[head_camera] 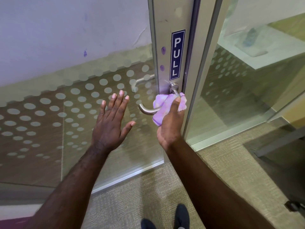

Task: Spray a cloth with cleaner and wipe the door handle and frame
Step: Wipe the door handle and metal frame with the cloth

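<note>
The right hand (170, 124) is gripping a crumpled purple cloth (166, 104), thumb pressing it against the door handle (149, 110) close to the round base where the lever is meeting the metal door frame (163, 30). The cloth is wrapping the lever's inner stretch, leaving the curved free end bare and pointing left. Just right of the cloth, the frame's edge and a narrow dark gap are crowding the hand against the neighbouring glass panel (247, 80), so open room is lying mainly to the left and below. There the left hand (109, 123) is hovering empty, fingers spread wide, in front of the dotted frosted glass (49, 113), clear of the handle. A blue PULL sign (177, 55) is sitting on the frame directly above the handle, with two purple smudges (163, 58) beside it. The cloth is looking soft, fluffy and bunched.
</note>
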Demonstrator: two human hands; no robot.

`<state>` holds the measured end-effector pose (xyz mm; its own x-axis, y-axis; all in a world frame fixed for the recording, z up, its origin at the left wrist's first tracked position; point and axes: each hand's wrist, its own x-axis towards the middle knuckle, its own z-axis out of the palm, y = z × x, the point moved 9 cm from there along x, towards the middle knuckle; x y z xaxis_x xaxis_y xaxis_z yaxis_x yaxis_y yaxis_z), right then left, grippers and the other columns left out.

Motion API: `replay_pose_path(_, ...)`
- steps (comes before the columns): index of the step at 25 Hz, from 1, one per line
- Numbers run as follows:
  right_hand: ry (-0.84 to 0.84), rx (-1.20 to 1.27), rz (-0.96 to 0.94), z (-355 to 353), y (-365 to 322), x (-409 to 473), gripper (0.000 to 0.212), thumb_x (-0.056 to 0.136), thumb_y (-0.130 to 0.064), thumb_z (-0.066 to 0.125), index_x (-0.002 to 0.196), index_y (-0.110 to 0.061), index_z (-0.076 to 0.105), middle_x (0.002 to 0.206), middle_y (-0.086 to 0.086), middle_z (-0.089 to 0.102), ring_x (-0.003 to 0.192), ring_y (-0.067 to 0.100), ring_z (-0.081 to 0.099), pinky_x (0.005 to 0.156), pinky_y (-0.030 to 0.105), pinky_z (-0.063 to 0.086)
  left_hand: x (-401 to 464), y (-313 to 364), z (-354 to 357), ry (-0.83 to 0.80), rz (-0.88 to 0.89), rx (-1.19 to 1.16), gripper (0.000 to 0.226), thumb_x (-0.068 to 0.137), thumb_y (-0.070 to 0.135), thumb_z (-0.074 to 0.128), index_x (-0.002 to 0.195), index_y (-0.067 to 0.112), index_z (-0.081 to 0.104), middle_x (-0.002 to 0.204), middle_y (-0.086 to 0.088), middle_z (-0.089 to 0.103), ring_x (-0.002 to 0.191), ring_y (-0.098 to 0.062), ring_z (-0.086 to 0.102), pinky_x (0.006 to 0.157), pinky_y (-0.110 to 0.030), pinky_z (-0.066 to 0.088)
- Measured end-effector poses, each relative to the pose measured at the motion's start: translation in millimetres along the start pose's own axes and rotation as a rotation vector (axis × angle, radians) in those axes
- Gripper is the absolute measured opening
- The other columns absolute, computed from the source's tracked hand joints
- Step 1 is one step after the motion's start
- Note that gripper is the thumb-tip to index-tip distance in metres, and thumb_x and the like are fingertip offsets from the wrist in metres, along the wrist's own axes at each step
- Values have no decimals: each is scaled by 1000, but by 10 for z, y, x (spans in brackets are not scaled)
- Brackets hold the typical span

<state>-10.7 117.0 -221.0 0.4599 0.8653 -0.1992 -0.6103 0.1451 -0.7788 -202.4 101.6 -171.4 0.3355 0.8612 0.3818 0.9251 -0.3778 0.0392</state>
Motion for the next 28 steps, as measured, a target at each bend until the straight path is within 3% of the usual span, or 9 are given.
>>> replay_pose_path(3, 30, -8, 62, 36, 128, -81, 55, 104, -44, 37, 130, 4, 40, 120, 37, 50, 83, 12, 43, 74, 26, 26, -8, -17, 5, -12, 12, -15, 72, 98, 59, 21, 156, 18, 11, 164, 2, 5, 152, -10, -4, 123, -35, -5)
replay_pose_path(4, 50, -4, 97, 59, 204, -144, 50, 105, -42, 37, 130, 1, 41, 126, 29, 52, 90, 16, 52, 78, 27, 34, -9, -19, 4, -15, 18, -18, 71, 99, 59, 21, 156, 18, 11, 164, 2, 5, 152, -11, -3, 123, -35, -4)
replay_pose_path(6, 86, 12, 140, 101, 306, -297, 43, 106, -35, 36, 137, -6, 41, 136, 21, 54, 118, 31, 59, 97, 45, 51, -9, -24, -4, -16, 30, -27, 71, 99, 59, 20, 156, 17, 13, 163, 1, 6, 152, -11, -1, 123, -36, -3)
replay_pose_path(8, 51, 80, 146, 172, 342, -402, 40, 106, -30, 36, 141, -9, 40, 138, 20, 54, 125, 34, 57, 100, 48, 52, -14, -22, -20, -15, 45, -39, 70, 99, 58, 18, 155, 16, 14, 163, 0, 8, 152, -11, -1, 123, -35, -3)
replay_pose_path(14, -56, 148, 180, 280, 393, -493, 43, 106, -28, 36, 142, -5, 40, 138, 25, 54, 123, 39, 58, 102, 47, 49, -21, -28, -60, -22, 82, -96, 69, 100, 57, 17, 155, 14, 18, 163, -2, 12, 152, -14, 3, 123, -34, -2)
replay_pose_path(17, -98, 59, 169, 278, 440, -535, 39, 106, -24, 37, 134, 1, 48, 127, 23, 61, 107, 33, 63, 98, 53, 46, -29, -38, -68, -23, 88, -126, 70, 100, 57, 17, 155, 13, 20, 163, 0, 11, 152, -14, 4, 123, -34, -2)
replay_pose_path(21, -82, -33, 116, 221, 436, -529, 31, 104, -18, 46, 129, -1, 56, 124, 23, 65, 116, 43, 61, 103, 61, 44, -43, -66, -80, -22, 100, -203, 66, 102, 54, 15, 155, 14, 21, 164, 2, 11, 152, -13, 4, 123, -34, -1)
replay_pose_path(25, -50, -34, 109, 203, 455, -502, 28, 101, -20, 55, 120, 0, 62, 114, 36, 64, 106, 53, 61, 84, 48, 45, -56, -99, -87, -26, 107, -250, 64, 102, 53, 16, 155, 17, 21, 164, 2, 12, 152, -13, 5, 123, -38, 3)
replay_pose_path(28, 0, 14, 145, 190, 511, -527, 28, 97, -19, 62, 118, 0, 64, 115, 33, 66, 111, 53, 59, 84, 48, 45, -72, -113, -90, -31, 115, -280, 63, 102, 53, 17, 155, 18, 19, 165, 1, 12, 152, -16, 7, 123, -39, 4)
